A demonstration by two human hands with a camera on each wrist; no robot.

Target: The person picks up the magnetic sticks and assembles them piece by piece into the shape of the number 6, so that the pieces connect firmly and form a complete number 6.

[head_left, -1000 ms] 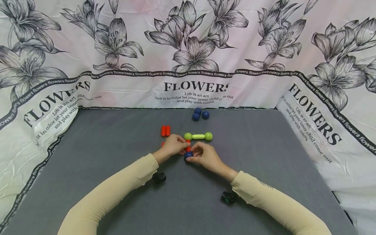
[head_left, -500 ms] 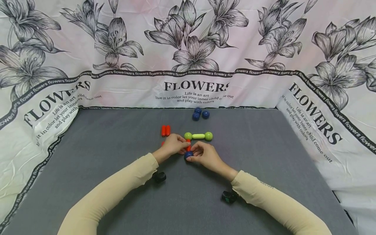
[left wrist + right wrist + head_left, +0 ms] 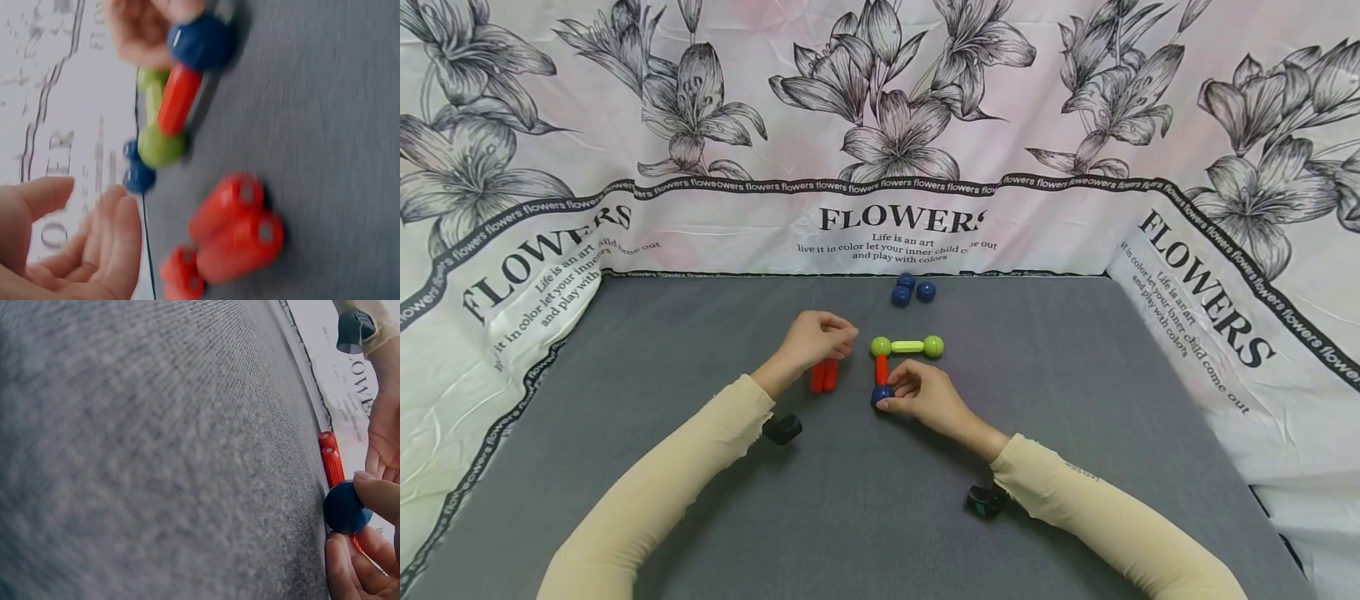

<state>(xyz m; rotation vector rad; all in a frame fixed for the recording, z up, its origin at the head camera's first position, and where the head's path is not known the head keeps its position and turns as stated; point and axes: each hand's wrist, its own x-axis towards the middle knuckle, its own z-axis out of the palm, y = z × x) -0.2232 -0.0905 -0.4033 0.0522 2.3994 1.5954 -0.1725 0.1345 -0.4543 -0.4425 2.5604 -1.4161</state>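
Note:
A blue ball is pinched between the thumb and fingers of my right hand. A red rod runs from that ball back to a green ball, joined by a green rod to a second green ball. Left of this piece, my left hand hovers over loose red rods, partly hiding them. In the left wrist view, the left hand's thumb and fingers stand apart around nothing, and two pairs of red rods lie on the cloth.
Three loose blue balls sit together near the back edge of the grey table. A white flower-print cloth rises behind and along the sides. Black wrist cameras hang under both forearms.
My left hand has released the red rod of the joined piece and moved left and back, over the loose red rods. The right hand stays on the blue ball.

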